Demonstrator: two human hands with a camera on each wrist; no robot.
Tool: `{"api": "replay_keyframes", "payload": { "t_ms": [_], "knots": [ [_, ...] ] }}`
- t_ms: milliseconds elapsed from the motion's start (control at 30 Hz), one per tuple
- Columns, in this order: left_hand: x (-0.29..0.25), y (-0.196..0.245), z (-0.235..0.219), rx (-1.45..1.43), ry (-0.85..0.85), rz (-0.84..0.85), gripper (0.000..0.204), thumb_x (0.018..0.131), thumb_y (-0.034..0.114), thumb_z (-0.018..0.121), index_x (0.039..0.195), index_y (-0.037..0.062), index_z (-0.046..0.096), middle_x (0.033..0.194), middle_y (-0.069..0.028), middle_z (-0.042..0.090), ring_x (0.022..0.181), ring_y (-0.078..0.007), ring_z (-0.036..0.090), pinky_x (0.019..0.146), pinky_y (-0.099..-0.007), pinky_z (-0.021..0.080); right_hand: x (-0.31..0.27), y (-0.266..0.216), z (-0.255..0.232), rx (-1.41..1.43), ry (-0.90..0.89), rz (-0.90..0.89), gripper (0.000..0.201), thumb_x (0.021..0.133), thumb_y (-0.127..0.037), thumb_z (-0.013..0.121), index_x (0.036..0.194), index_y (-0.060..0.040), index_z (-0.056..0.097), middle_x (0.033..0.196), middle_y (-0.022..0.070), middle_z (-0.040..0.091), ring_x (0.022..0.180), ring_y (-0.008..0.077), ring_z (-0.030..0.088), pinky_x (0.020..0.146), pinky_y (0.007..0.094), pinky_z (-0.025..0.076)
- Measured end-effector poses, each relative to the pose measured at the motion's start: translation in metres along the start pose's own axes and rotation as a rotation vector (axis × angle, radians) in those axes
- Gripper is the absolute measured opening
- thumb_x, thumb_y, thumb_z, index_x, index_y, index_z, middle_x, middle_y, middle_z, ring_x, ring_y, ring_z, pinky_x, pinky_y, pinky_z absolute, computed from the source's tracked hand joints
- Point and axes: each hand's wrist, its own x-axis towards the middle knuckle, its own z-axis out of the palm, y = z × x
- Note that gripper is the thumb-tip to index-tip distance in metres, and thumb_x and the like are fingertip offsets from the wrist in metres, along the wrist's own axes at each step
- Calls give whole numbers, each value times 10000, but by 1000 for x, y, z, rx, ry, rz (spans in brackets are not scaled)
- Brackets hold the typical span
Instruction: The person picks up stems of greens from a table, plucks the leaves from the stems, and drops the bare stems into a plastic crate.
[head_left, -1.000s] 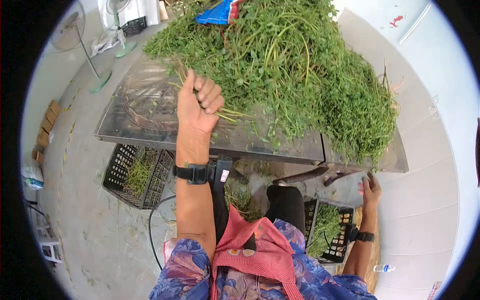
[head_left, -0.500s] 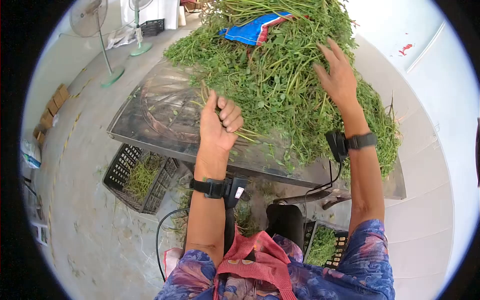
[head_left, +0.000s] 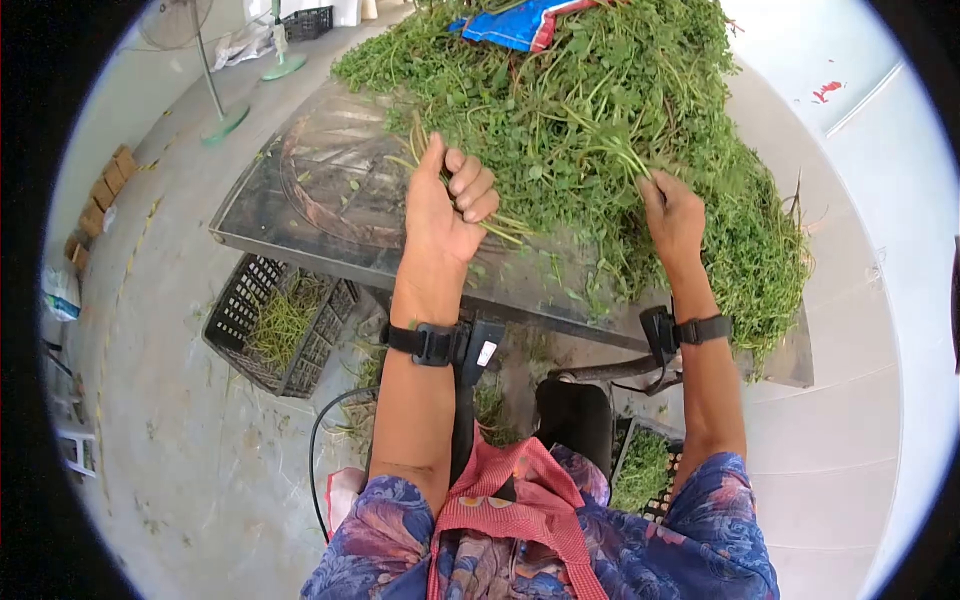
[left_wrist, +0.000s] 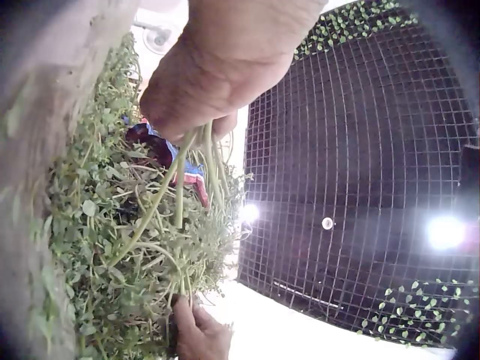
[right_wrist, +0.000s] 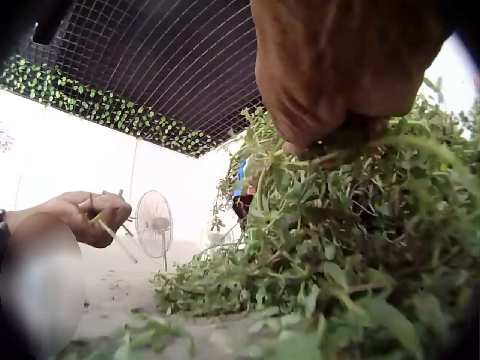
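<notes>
Left hand (head_left: 447, 205) grips thin stems (head_left: 507, 230) just beside the leafy heap (head_left: 560, 110); right hand (head_left: 677, 220) pinches sprigs (head_left: 628, 154) against it.

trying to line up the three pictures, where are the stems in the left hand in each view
Head: left of centre, above mid-height; the stems stick out either side of the left hand.
Left wrist: left of centre, the stems hang below the hand at the top.
Right wrist: at the left, below mid-height, the stems poke from the hand.
Shared landmark: the blue-and-red sheet in the green heap.
</notes>
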Motion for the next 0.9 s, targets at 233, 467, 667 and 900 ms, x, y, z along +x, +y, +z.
{"api": "replay_keyframes", "payload": {
  "t_ms": [233,467,667,900],
  "knots": [
    [2,-2,-4,33,18,-10,382,979,351,345,684,113,384,534,16,286,437,-101,261,347,-237,236,-52,64,-19,132,-134,295,212,837,-172,631,970,-6,629,619,107,545,541,123,472,515,265,397],
    [3,-10,0,150,75,22,369,967,372,384,699,118,399,553,26,287,451,-93,257,360,-236,216,-51,12,-52,439,-260,354,334,802,-129,674,1094,20,606,872,88,663,765,94,573,675,239,467],
    [1,-5,1,216,83,56,371,968,371,385,711,105,404,567,18,307,467,-99,280,388,-238,249,-79,-1,-49,474,-422,232,375,747,-150,732,1085,-30,621,991,66,633,839,140,594,739,283,493],
    [-1,-14,10,423,97,72,332,946,318,475,779,32,499,603,-25,430,485,-116,378,411,-258,315,-68,-7,-54,402,-380,87,159,741,-147,700,876,-64,687,987,73,641,851,240,602,747,300,471]
  ]
}}
